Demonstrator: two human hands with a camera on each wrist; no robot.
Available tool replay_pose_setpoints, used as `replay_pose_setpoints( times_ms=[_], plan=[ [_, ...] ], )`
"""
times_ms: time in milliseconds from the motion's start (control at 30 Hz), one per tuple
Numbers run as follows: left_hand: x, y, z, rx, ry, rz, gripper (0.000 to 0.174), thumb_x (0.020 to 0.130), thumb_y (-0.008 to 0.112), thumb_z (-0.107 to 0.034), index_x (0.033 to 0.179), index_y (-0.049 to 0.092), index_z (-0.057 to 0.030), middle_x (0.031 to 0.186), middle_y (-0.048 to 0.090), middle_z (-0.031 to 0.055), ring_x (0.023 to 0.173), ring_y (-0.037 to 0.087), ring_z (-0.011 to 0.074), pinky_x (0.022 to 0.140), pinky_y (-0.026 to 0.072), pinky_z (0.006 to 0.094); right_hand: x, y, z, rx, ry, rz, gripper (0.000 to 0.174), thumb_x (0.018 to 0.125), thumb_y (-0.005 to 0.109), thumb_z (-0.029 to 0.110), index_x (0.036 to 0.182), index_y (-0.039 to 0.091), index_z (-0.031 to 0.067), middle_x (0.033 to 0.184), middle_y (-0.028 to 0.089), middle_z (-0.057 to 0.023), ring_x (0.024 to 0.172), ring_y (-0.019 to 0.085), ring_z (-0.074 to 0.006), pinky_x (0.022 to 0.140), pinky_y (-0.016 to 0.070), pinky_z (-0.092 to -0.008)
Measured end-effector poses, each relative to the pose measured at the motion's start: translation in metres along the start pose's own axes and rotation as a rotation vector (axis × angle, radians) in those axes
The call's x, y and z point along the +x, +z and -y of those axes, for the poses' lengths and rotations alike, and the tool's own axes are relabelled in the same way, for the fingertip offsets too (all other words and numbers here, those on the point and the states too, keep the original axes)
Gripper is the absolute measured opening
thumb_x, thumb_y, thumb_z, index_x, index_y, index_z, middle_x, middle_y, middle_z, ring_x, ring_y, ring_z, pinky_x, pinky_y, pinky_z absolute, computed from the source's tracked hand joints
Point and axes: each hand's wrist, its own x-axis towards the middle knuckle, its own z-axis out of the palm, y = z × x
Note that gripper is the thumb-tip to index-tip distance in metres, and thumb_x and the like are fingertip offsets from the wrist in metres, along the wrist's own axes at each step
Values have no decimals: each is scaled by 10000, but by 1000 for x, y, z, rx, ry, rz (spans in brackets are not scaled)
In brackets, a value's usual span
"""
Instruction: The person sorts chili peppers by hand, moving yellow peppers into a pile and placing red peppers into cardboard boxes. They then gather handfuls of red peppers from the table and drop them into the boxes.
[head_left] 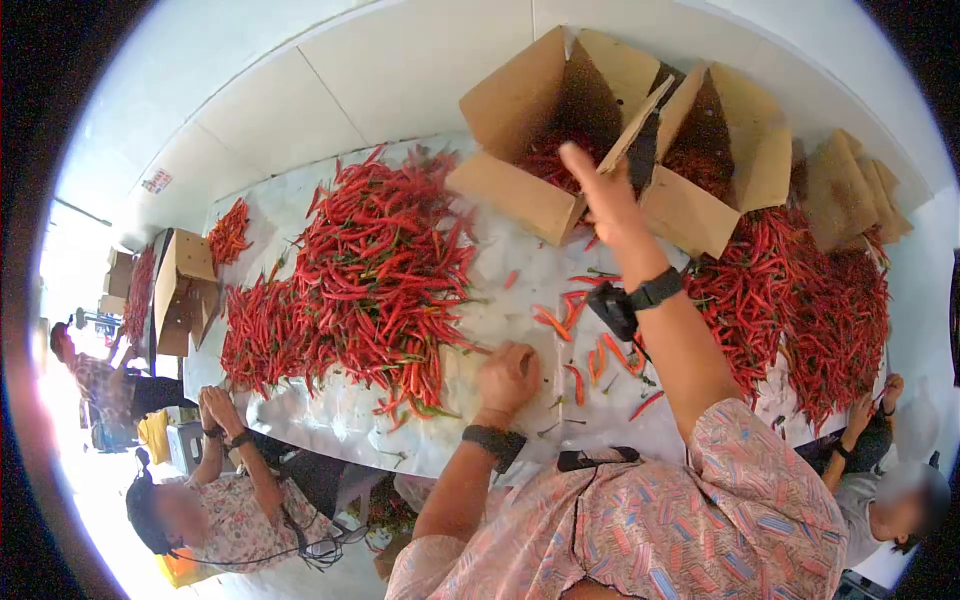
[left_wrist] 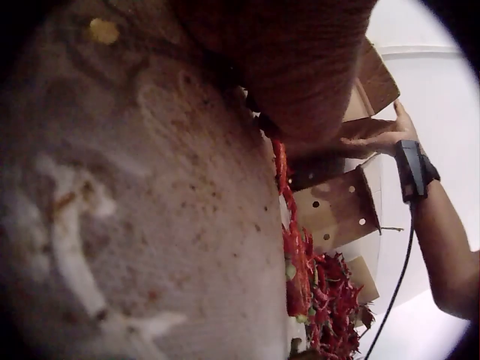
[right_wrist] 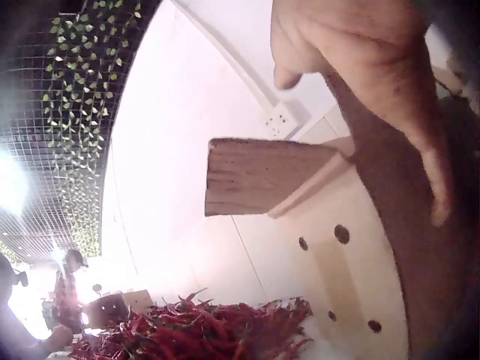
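Note:
My left hand [head_left: 508, 380] rests at the near side of the white-covered table [head_left: 500, 300], fingers loosely curled, between the big chili pile and some scattered chilies. In the left wrist view this hand [left_wrist: 292, 60] looms dark and close above the stained surface; its fingertips are hidden. My right hand [head_left: 612, 205] reaches over the open cardboard box [head_left: 515, 105], which has red chilies [head_left: 550, 160] inside. Its fingers are extended and the thumb stands apart, with nothing in the grasp. The right wrist view shows that hand [right_wrist: 367, 60] above the box's holed side [right_wrist: 337, 277].
A large heap of red chilies [head_left: 370, 270] covers the table's left part. Another pile [head_left: 800, 300] lies right, below a second box [head_left: 740, 130]. Several loose chilies [head_left: 610, 355] lie between. One person [head_left: 240, 500] sits left, another [head_left: 870, 500] right.

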Motion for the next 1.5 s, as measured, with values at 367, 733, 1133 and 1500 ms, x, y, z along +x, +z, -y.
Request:
replay_pose_setpoints(
  times_ms=[367, 733, 1133, 1500],
  plan=[
    [3, -4, -4, -48, 12, 5, 68, 709, 614, -146, 726, 575, -93, 697, 552, 83, 609, 558, 285, 540, 449, 376, -17, 3, -62, -441, 79, -177, 289, 740, 512, 175, 895, 557, -65, 813, 605, -212, 802, 596, -307, 684, 459, -385],
    [3, -10, -4, 18, -40, 76, 52, 726, 592, -148, 736, 581, -98, 700, 558, 81, 615, 562, 280, 551, 457, 367, -24, 13, -51, -321, -204, 10, 695, 750, 621, 349, 1230, 346, -72, 1119, 517, -217, 973, 548, -283, 829, 424, -340],
    [3, -6, -4, 68, -54, 107, 72, 731, 590, -173, 770, 572, -114, 745, 554, 71, 663, 570, 267, 570, 462, 369, -7, -36, -150, -1047, 39, -121, 856, 645, 685, 307, 1270, 252, -86, 1244, 372, -241, 1140, 371, -367, 961, 321, -390],
    [4, -7, -7, -17, -120, 94, 61, 717, 605, -156, 747, 589, -106, 705, 560, 64, 630, 569, 260, 543, 464, 356, 110, -26, -157, -830, -382, -30, 461, 722, 610, 111, 1151, 468, 17, 1087, 520, -213, 1004, 513, -332, 824, 425, -373]
  ],
)
